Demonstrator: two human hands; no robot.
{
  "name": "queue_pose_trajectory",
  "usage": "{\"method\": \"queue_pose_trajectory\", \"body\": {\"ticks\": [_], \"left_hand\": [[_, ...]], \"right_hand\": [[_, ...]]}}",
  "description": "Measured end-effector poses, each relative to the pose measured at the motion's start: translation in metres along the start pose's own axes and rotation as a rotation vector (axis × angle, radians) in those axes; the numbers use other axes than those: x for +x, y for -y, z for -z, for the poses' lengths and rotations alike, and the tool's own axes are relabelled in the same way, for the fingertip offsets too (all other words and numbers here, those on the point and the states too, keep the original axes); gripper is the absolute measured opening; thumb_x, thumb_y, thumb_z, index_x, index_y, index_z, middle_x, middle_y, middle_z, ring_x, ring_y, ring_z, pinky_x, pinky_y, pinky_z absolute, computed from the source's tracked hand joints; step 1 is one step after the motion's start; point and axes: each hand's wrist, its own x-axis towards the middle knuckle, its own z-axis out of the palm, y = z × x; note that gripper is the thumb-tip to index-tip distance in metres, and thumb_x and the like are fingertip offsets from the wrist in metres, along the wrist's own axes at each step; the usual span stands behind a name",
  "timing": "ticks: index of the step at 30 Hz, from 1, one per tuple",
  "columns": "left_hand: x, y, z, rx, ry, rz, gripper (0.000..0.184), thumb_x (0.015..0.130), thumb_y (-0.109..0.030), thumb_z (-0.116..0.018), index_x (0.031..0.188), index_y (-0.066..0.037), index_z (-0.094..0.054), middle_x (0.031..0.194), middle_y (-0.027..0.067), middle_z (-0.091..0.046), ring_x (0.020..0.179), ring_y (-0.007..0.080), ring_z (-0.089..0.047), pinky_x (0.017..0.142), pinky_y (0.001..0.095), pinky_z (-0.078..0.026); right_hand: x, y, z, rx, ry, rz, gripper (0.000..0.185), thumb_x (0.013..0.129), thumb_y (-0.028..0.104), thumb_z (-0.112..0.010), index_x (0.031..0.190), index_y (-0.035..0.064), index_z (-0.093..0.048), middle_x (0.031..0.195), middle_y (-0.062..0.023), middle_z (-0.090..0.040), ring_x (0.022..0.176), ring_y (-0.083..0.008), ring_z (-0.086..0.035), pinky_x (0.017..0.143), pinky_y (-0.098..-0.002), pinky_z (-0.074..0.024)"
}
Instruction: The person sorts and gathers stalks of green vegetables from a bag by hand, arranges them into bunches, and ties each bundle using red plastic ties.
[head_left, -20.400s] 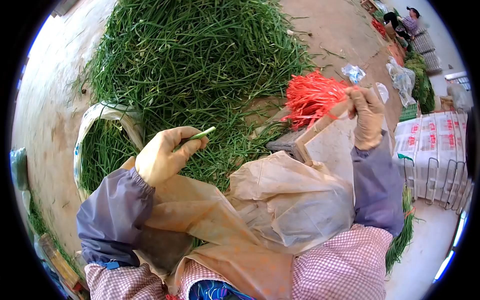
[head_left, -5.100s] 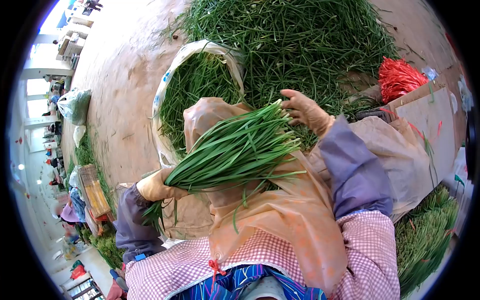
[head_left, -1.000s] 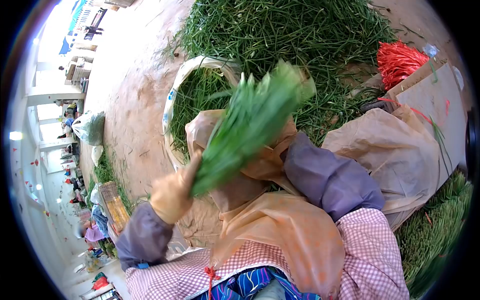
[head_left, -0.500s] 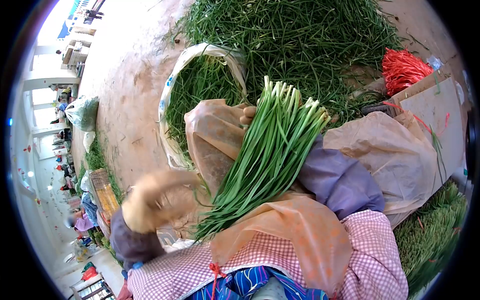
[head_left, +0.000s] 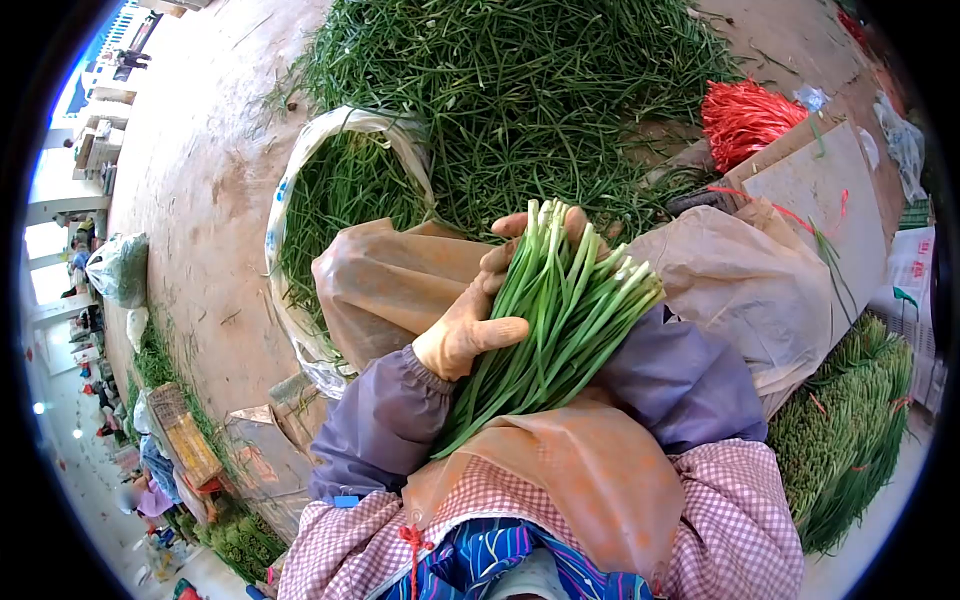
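A bunch of garlic chives (head_left: 545,315), long green leaves with pale cut ends, lies slanted over my lap, white ends pointing away from me. My left hand (head_left: 470,335), in a tan glove, is pressed against the bunch's left side, its thumb over the leaves. Most of my right hand (head_left: 577,226) is hidden beneath the bunch. It holds the stems from below, with gloved fingertips showing near the white ends. The leaf tips rest by my translucent brown apron (head_left: 570,460).
A large heap of loose chives (head_left: 520,100) spreads ahead, beside an open white sack (head_left: 290,220) of greens. Red ties (head_left: 750,120) lie by a board (head_left: 830,210) at right. Stacked bundles (head_left: 850,440) stand at lower right. People are visible far left.
My left hand has swung in from the left, where it was blurred and apart, onto the chives. The bunch stays in my right hand. The view has shifted slightly.
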Motion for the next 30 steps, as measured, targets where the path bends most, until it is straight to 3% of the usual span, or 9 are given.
{"method": "queue_pose_trajectory", "body": {"ticks": [6,8,11,15,20,23,24,27,30], "left_hand": [[-0.001,0.007,-0.009,0.078,-0.006,0.022,0.087,0.075,-0.043,-0.076,0.140,0.001,-0.038,0.132,0.0100,-0.051,0.119,0.0205,-0.051,0.103,0.0345,-0.039],[-0.003,0.011,-0.005,0.075,-0.013,0.067,0.082,0.076,-0.040,-0.073,0.139,0.002,-0.040,0.130,0.0105,-0.054,0.116,0.0205,-0.053,0.101,0.0342,-0.041],[-0.005,0.013,-0.004,0.040,-0.064,0.108,0.075,0.079,-0.034,-0.068,0.138,0.002,-0.041,0.127,0.0111,-0.056,0.114,0.0210,-0.055,0.099,0.0344,-0.043],[-0.008,0.016,-0.009,-0.092,-0.113,0.124,0.063,0.083,-0.023,-0.064,0.137,0.001,-0.043,0.125,0.0115,-0.057,0.111,0.0212,-0.057,0.097,0.0346,-0.046],[-0.011,0.020,-0.002,-0.197,-0.129,0.149,0.056,0.087,-0.015,-0.061,0.137,0.002,-0.042,0.124,0.0117,-0.057,0.109,0.0203,-0.058,0.096,0.0343,-0.047],[-0.013,0.020,-0.001,-0.149,-0.161,0.127,0.054,0.086,-0.015,-0.060,0.136,0.001,-0.044,0.122,0.0104,-0.058,0.106,0.0183,-0.059,0.093,0.0329,-0.048],[-0.013,0.020,-0.003,-0.131,-0.177,0.109,0.051,0.086,-0.015,-0.059,0.133,0.000,-0.047,0.120,0.0093,-0.060,0.103,0.0164,-0.059,0.091,0.0315,-0.049],[-0.014,0.022,-0.001,0.022,-0.161,0.004,0.047,0.086,-0.018,-0.058,0.129,0.000,-0.051,0.120,0.0073,-0.059,0.101,0.0135,-0.059,0.089,0.0293,-0.049],[-0.017,0.018,0.000,-0.064,-0.132,0.035,0.058,0.084,-0.025,-0.063,0.133,0.000,-0.046,0.123,0.0092,-0.057,0.105,0.0170,-0.058,0.092,0.0320,-0.048]], "right_hand": [[-0.050,0.065,-0.023,-0.672,-0.445,0.429,0.047,0.092,0.037,-0.062,0.125,0.0038,-0.055,0.106,-0.0078,-0.066,0.094,-0.0195,-0.064,0.086,-0.0332,-0.0512],[-0.075,0.070,-0.057,-0.994,-0.444,0.531,0.042,0.090,0.031,-0.067,0.121,0.0042,-0.058,0.105,-0.0064,-0.066,0.096,-0.0180,-0.063,0.088,-0.0324,-0.0486],[-0.098,0.073,-0.080,-1.435,-0.357,0.343,0.037,0.085,0.023,-0.073,0.115,0.0029,-0.062,0.104,-0.0050,-0.067,0.095,-0.0163,-0.062,0.086,-0.0332,-0.0486],[-0.094,0.066,-0.089,-1.975,-0.229,0.365,0.031,0.079,0.021,-0.076,0.105,0.0090,-0.066,0.098,-0.0091,-0.065,0.090,-0.0247,-0.064,0.079,-0.0346,-0.0500],[-0.085,0.071,-0.076,-2.287,-0.070,0.350,0.022,0.074,0.011,-0.075,0.091,0.0081,-0.063,0.087,-0.0085,-0.061,0.083,-0.0283,-0.061,0.070,-0.0366,-0.0497],[-0.082,0.077,-0.076,-2.468,-0.095,0.572,0.015,0.077,0.005,-0.070,0.089,0.0096,-0.062,0.084,-0.0066,-0.062,0.081,-0.0271,-0.062,0.070,-0.0371,-0.0498],[-0.081,0.091,-0.069,-2.576,-0.143,0.938,0.011,0.080,0.003,-0.065,0.087,0.0105,-0.062,0.085,-0.0069,-0.063,0.078,-0.0257,-0.063,0.067,-0.0349,-0.0499],[-0.083,0.143,-0.076,-1.792,-1.093,1.127,0.011,0.094,0.008,-0.056,0.087,0.0046,-0.064,0.079,-0.0034,-0.062,0.072,-0.0160,-0.061,0.064,-0.0307,-0.0517],[-0.106,0.216,-0.043,-1.199,-1.258,1.092,0.010,0.093,0.012,-0.058,0.090,0.0044,-0.064,0.083,-0.0042,-0.065,0.072,-0.0157,-0.063,0.065,-0.0278,-0.0520]]}}
